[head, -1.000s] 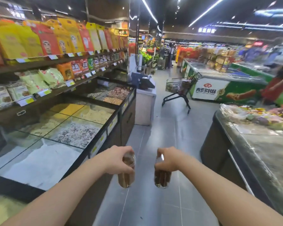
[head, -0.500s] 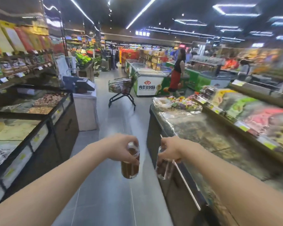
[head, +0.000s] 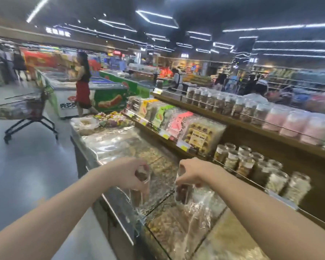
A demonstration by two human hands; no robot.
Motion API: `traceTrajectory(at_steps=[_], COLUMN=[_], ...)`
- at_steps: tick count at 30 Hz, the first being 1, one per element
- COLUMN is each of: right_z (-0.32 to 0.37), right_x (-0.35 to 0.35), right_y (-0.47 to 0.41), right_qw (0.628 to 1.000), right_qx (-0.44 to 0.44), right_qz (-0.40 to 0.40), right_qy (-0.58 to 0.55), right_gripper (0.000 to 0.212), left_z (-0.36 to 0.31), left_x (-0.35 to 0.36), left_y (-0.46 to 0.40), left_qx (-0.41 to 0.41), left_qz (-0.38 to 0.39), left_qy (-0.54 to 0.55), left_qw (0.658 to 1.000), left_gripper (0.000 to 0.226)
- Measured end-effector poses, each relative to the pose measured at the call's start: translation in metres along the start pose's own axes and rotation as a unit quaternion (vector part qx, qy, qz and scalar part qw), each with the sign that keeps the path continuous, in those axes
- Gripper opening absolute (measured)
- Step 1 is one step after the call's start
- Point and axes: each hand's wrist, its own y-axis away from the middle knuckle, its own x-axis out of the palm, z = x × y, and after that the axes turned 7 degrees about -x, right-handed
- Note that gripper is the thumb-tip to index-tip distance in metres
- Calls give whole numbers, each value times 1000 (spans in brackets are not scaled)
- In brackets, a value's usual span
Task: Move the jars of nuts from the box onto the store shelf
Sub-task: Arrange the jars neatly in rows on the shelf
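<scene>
1. Showing blurred dark characters on the white end of the chest freezer [head: 68, 105], only partly legible, cut off by a person in a red skirt [head: 82, 94].
2. Glowing too blurred to read: white sign letters [head: 58, 32] on the far wall.
3. Bearing unreadable print: yellow price tags [head: 183, 147] along the shelf edge.
</scene>
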Motion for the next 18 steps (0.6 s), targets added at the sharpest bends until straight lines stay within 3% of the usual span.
traceTrajectory(at_steps=[8,14,18], right_z=[-132,-205,-245], right_x=[2,17,17], right_y=[62,96,109], right_qw=[985,958,933], right_qx=[158,258,327], right_qz=[-47,-42,-58], right_qy=[-59,-114,-140], right_gripper=[61,41,44], left_z=[-122,-198,-247], left_x=[26,52,61], left_y=[-105,-177,-229], left_qx=[133,232,287], left_qz=[42,91,119], left_qy=[-9,4,7], left_qw=[990,968,950], left_gripper=[61,60,55])
